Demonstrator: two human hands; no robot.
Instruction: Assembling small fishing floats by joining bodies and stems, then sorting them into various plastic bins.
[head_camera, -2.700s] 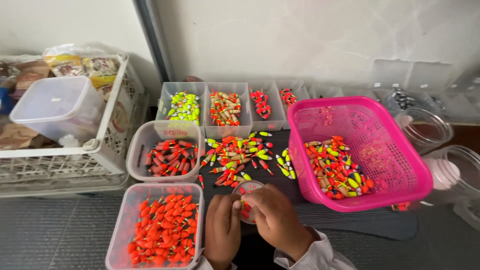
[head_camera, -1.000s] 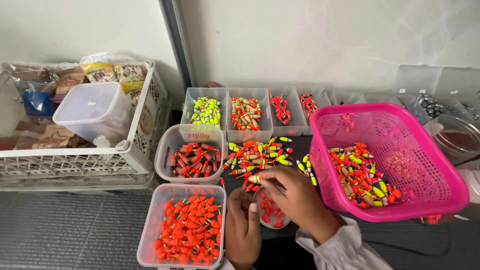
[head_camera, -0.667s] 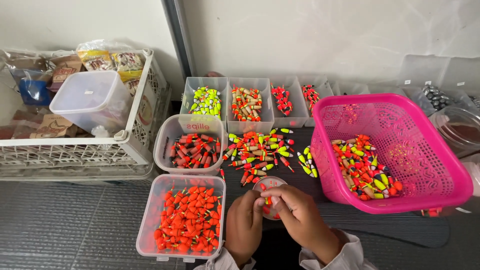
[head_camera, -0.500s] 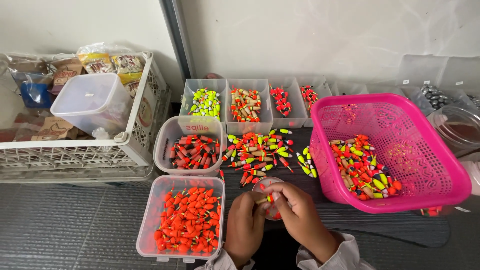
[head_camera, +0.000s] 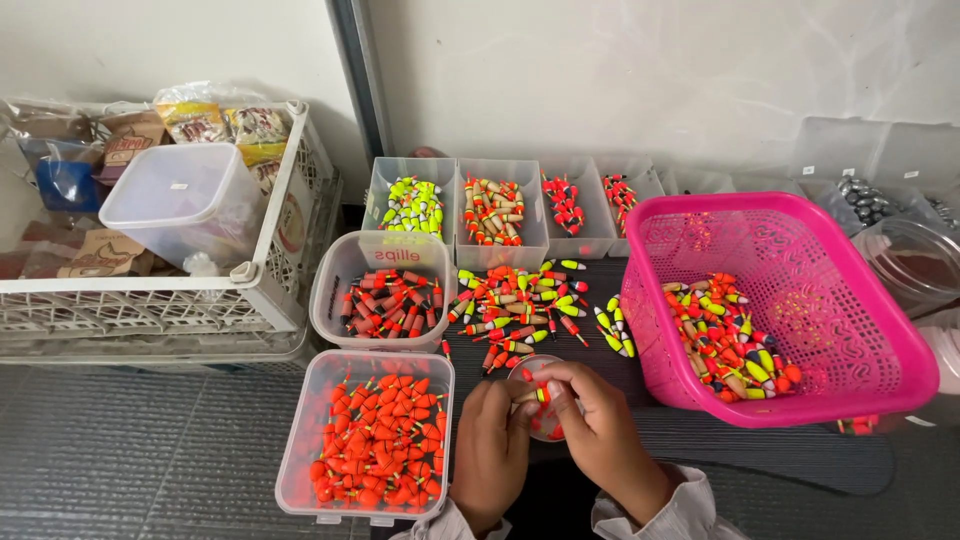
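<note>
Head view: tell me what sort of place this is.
Likely a small sorting bench for fishing floats. Clear tubs hold floats split by colour, a pink basket holds mixed ones, and both hands work over a loose pile.

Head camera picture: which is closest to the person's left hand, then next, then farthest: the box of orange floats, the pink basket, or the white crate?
From the left hand:
1. Box of orange floats, right beside it on the left.
2. Pink basket, across on the right, past the right hand.
3. White crate, far back on the left.
</note>
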